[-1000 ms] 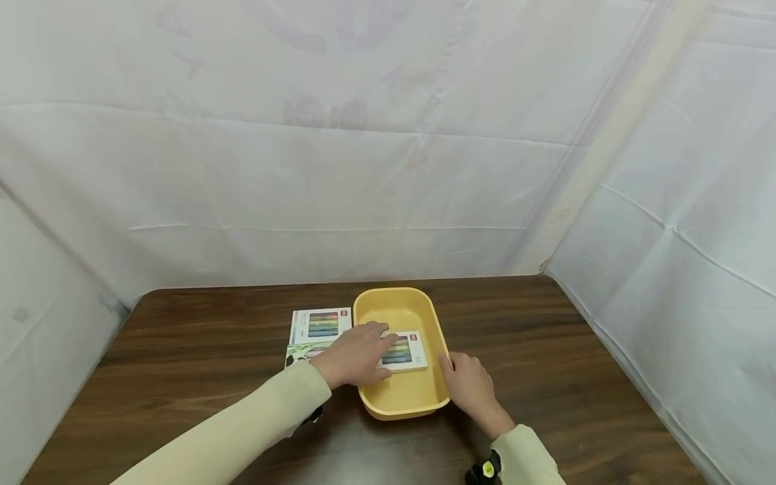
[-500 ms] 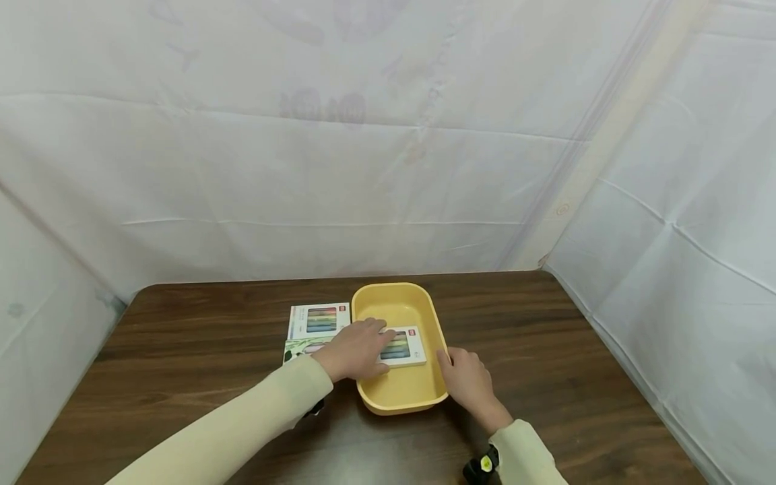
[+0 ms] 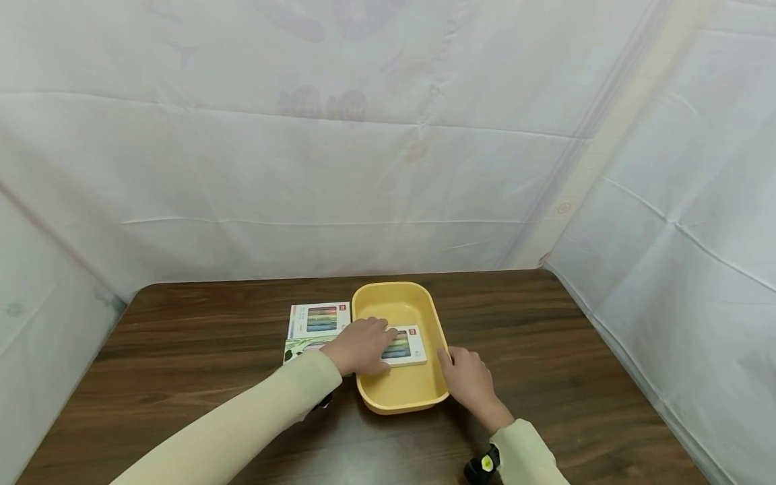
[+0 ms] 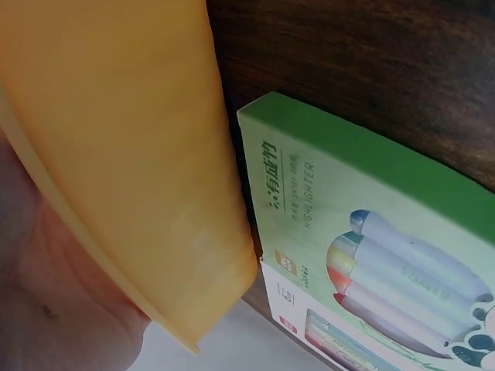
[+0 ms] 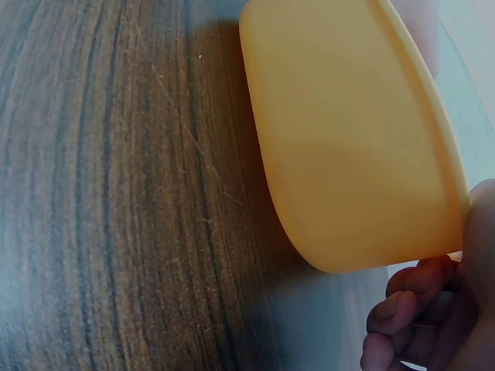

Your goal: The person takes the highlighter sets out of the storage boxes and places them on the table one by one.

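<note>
In the head view a yellow plastic bin [image 3: 403, 391] stands on the table. Inside it lies a white box of coloured pens [image 3: 414, 345] with a clear window. My left hand [image 3: 362, 347] reaches over the bin's left rim and grips this box from above, thumb at its near edge and fingers across to the far edge, covering its left end. My right hand [image 3: 469, 380] pinches the right rim, thumb on the rim and the other fingers outside, as the bin wall [image 5: 363, 154] shows in the right wrist view.
Left of the bin lie a second white pen box [image 3: 320, 319] and a green highlighter box [image 4: 371, 224] with a panda picture, partly hidden by my left sleeve. The brown wooden table [image 3: 200, 364] ends at a white cloth [image 3: 327, 175] behind.
My left wrist and sleeve have shifted slightly to the right. Both hands keep their places on the box and rim; the whole head view has tipped down a little.
</note>
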Action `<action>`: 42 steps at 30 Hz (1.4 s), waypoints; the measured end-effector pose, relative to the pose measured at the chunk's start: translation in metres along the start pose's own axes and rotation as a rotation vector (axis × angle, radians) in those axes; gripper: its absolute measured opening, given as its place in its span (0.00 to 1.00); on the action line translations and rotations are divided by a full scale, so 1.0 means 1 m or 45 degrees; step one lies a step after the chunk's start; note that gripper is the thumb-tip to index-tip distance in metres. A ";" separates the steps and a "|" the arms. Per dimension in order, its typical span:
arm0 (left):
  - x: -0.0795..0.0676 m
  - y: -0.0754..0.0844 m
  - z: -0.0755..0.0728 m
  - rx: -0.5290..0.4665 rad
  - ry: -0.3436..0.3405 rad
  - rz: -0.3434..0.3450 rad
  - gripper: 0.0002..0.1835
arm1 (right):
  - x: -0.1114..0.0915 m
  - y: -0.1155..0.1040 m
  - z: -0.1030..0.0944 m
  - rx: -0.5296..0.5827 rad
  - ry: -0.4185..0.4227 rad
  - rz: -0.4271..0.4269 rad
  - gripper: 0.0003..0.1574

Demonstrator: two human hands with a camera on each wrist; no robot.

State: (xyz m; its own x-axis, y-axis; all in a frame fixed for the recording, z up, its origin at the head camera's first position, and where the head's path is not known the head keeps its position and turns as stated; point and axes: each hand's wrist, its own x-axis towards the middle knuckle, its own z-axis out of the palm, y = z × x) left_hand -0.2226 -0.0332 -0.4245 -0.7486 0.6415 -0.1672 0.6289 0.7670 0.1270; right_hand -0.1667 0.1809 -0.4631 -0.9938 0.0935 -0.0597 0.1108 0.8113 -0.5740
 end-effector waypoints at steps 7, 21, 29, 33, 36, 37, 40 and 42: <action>0.001 0.000 0.000 0.029 -0.023 -0.005 0.32 | -0.001 -0.001 0.000 -0.002 0.003 0.003 0.24; 0.005 0.000 0.004 0.085 -0.049 -0.011 0.36 | -0.003 -0.003 0.000 0.004 -0.012 -0.001 0.24; 0.005 0.000 0.005 0.103 -0.032 0.007 0.35 | -0.004 -0.002 0.002 0.011 -0.017 -0.001 0.24; 0.006 -0.001 0.005 0.081 -0.021 0.013 0.34 | -0.004 -0.002 0.001 0.013 -0.012 -0.003 0.24; 0.005 -0.001 0.004 0.073 -0.008 0.014 0.34 | -0.004 -0.002 0.001 0.008 -0.008 -0.002 0.23; 0.005 -0.001 0.004 0.071 -0.006 0.014 0.34 | -0.004 -0.002 0.001 0.007 -0.009 -0.002 0.23; 0.004 0.000 0.003 0.066 -0.007 0.013 0.33 | -0.004 -0.002 0.001 0.004 -0.015 -0.002 0.23; 0.003 0.000 0.002 0.063 -0.007 0.012 0.32 | -0.005 -0.002 0.001 0.005 -0.014 -0.005 0.23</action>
State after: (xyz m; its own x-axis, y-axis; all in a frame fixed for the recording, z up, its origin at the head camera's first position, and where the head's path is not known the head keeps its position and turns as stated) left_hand -0.2242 -0.0315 -0.4271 -0.7415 0.6488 -0.1712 0.6459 0.7592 0.0797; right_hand -0.1624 0.1780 -0.4623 -0.9943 0.0839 -0.0664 0.1069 0.8094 -0.5774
